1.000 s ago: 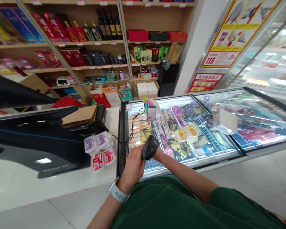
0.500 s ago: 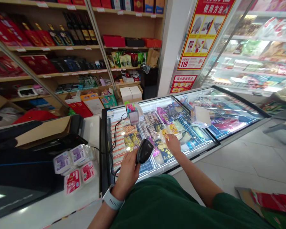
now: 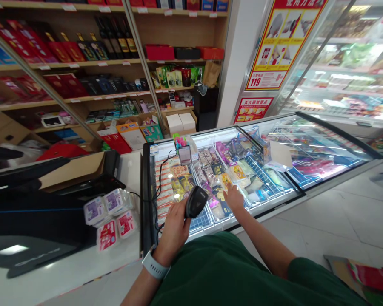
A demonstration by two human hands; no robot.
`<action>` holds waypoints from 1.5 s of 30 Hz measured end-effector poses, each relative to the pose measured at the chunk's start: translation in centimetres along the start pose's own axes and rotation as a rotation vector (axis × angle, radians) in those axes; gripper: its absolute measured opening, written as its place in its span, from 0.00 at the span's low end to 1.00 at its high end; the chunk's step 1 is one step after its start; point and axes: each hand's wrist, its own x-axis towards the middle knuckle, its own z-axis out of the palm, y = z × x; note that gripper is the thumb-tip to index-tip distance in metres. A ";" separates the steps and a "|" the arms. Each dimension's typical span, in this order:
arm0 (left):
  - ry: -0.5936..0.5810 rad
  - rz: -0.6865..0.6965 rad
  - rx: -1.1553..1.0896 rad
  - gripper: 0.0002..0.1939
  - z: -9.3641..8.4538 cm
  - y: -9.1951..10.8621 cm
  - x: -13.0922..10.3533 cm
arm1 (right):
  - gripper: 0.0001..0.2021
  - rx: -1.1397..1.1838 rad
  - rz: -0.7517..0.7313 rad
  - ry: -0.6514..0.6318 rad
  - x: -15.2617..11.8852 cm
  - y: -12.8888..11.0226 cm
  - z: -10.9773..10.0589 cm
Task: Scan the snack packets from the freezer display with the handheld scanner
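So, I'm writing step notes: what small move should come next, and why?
Probably closing the right hand on the left yellow pack: that hand is at the pack's edge, though contact is hard to confirm, while the left hand is occupied holding the black scanner.

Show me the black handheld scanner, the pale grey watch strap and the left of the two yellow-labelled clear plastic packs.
Black handheld scanner (image 3: 196, 202): head view, middle of its rounded end.
Pale grey watch strap (image 3: 156, 267): head view, middle of the band.
Left yellow-labelled clear plastic pack (image 3: 224, 179): head view, its yellow label.
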 end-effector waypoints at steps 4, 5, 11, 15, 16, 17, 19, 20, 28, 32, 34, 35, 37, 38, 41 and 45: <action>0.004 -0.006 -0.024 0.29 -0.1 -0.1 0.0 | 0.27 0.021 0.035 0.074 0.0 -0.1 0.0; 0.004 -0.005 -0.030 0.29 -0.1 -0.1 -0.1 | 0.27 0.029 0.047 0.075 0.2 -0.2 0.0; 0.009 -0.020 -0.033 0.30 -0.1 -0.4 -0.3 | 0.24 0.107 0.071 0.066 0.5 -0.2 0.6; 0.021 -0.039 -0.018 0.30 -0.2 -0.6 -0.7 | 0.23 0.184 0.079 0.097 0.5 0.1 1.2; 0.024 -0.039 -0.017 0.30 -0.3 -0.6 -0.7 | 0.23 0.211 0.079 0.104 0.5 0.2 1.2; 0.029 -0.038 -0.017 0.30 -0.3 -0.7 -0.8 | 0.23 0.241 0.079 0.112 0.5 0.3 1.3; 0.047 -0.033 -0.019 0.30 -0.3 -0.7 -0.9 | 0.23 0.318 0.079 0.134 0.6 0.4 1.3; 0.056 -0.031 -0.022 0.29 -0.3 -0.7 -0.9 | 0.22 0.370 0.080 0.147 0.7 0.5 1.3; 0.061 -0.029 -0.025 0.27 -0.5 -0.6 -0.9 | 0.21 1.390 0.316 -0.054 1.4 -0.9 0.5; 0.063 -0.046 -0.044 0.26 -0.8 -0.4 -0.9 | 0.22 1.737 0.366 -0.094 1.3 -2.1 -0.7; 0.058 -0.051 -0.052 0.25 -0.8 -0.3 -0.9 | 0.22 1.772 0.340 -0.096 1.1 -2.5 -1.4; 0.057 -0.053 -0.054 0.25 -0.9 -0.3 -0.9 | 0.23 1.767 0.322 -0.097 1.0 -2.7 -1.8; 0.057 -0.054 -0.053 0.25 -0.9 -0.3 -0.9 | 0.24 1.735 0.278 -0.095 0.9 -3.0 -2.4; 0.059 -0.053 -0.050 0.25 -0.8 -0.3 -1.0 | 0.24 1.711 0.252 -0.092 0.9 -3.1 -2.7; 0.072 -0.052 -0.044 0.25 -0.8 -0.4 -1.0 | 0.25 1.608 0.169 -0.077 0.9 -3.3 -3.2; 0.081 -0.053 -0.043 0.26 -0.9 -0.4 -1.0 | 0.25 1.464 0.081 -0.056 1.1 -3.2 -3.4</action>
